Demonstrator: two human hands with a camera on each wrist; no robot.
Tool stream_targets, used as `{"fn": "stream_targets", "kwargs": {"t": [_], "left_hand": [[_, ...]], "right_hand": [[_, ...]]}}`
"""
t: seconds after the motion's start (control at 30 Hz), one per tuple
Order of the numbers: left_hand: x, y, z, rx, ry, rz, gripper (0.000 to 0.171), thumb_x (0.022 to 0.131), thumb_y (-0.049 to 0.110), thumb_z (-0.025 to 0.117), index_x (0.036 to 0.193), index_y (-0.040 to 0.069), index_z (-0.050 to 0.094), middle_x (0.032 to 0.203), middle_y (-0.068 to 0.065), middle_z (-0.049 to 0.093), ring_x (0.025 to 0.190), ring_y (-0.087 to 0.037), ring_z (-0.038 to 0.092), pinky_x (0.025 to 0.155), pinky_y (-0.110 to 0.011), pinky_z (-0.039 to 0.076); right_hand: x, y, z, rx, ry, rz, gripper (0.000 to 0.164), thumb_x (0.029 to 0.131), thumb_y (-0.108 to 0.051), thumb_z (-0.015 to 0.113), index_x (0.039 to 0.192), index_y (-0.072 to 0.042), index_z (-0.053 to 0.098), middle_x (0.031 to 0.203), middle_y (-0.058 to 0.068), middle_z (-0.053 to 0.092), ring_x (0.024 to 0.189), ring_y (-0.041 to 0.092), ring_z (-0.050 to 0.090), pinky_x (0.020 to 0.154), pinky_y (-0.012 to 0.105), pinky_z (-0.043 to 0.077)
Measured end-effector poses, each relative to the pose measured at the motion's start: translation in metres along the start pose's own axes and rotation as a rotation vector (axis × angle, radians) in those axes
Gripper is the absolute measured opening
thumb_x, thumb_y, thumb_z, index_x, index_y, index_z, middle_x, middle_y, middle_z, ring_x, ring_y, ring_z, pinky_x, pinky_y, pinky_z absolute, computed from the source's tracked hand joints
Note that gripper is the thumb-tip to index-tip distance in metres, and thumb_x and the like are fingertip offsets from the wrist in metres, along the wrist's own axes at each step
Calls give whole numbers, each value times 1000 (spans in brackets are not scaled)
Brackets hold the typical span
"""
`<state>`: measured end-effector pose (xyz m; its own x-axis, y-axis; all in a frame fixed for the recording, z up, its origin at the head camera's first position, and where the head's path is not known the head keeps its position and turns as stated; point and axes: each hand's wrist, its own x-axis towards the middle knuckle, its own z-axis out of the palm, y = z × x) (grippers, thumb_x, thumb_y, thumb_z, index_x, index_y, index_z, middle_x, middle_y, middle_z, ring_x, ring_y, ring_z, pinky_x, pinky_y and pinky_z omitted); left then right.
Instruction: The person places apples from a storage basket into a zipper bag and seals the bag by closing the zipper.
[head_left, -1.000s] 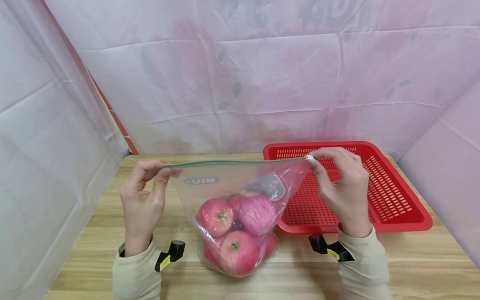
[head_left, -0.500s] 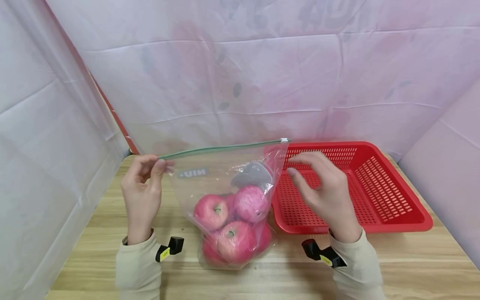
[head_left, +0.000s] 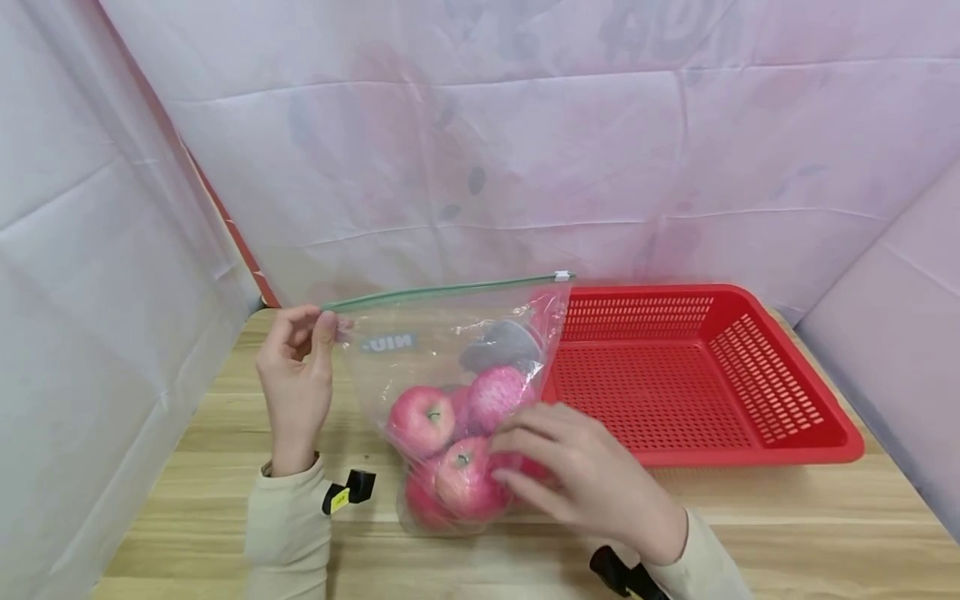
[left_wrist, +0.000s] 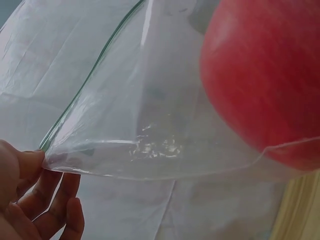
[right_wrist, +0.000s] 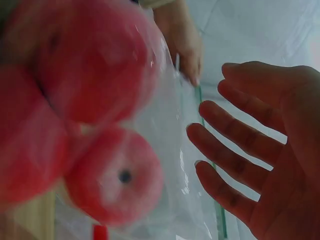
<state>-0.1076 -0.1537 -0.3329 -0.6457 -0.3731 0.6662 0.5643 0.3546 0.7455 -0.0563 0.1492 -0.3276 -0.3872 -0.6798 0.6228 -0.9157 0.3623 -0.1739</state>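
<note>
A clear zip bag [head_left: 442, 350] with a green zip strip [head_left: 450, 289] holds several red apples [head_left: 423, 422] and stands on the table. My left hand [head_left: 300, 383] pinches its upper left corner between thumb and fingers, and in the left wrist view the bag's side edge stretches taut from that pinch. The white slider [head_left: 562, 276] sits at the right end of the strip. My right hand [head_left: 581, 467] is in front of the bag's lower right, fingers loosely spread and holding nothing; it covers part of the apples there.
A red plastic basket [head_left: 806, 400] with slotted walls stands to the right, partly behind the bag. Beneath everything is a wood-grain table [head_left: 187, 500]. Pale printed cloth [head_left: 465, 125] hangs behind and at both sides.
My right hand has let go of the bag's upper right corner and moved down and left to the apples. The bag's right top corner shifted left and up; my left hand keeps its pinch.
</note>
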Motion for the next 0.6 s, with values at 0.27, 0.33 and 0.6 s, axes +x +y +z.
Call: {"fn": "stream_targets", "kwargs": {"t": [0.27,0.33,0.6], "left_hand": [[-1,2,3,-9,19,-7,22,100,8,65,107,-13,61,88,14,69,75,-3,66,70,-17,52],[-1,3,4,-6,17,2,23,100,8,65,107,-13,61,89,13,69,74,-3,66,69,-17,51],[-2,5,5,24,47,-30,25,99,9,66,113,-11,61,93,9,67,78,-3,65,73,-18,50]], "right_hand": [[-6,-11,15,-23,-98,-37,24,83,-22,84,103,-25,71,110,-12,67,100,7,62,83,22,54],[-8,-11,16,-32,-131,-29,29,79,-23,86,104,-26,71,115,-10,67,105,10,62,81,23,55],[-7,-8,21,-47,-160,-6,36,78,-17,87,109,-25,71,124,-6,65,112,12,62,77,21,57]]}}
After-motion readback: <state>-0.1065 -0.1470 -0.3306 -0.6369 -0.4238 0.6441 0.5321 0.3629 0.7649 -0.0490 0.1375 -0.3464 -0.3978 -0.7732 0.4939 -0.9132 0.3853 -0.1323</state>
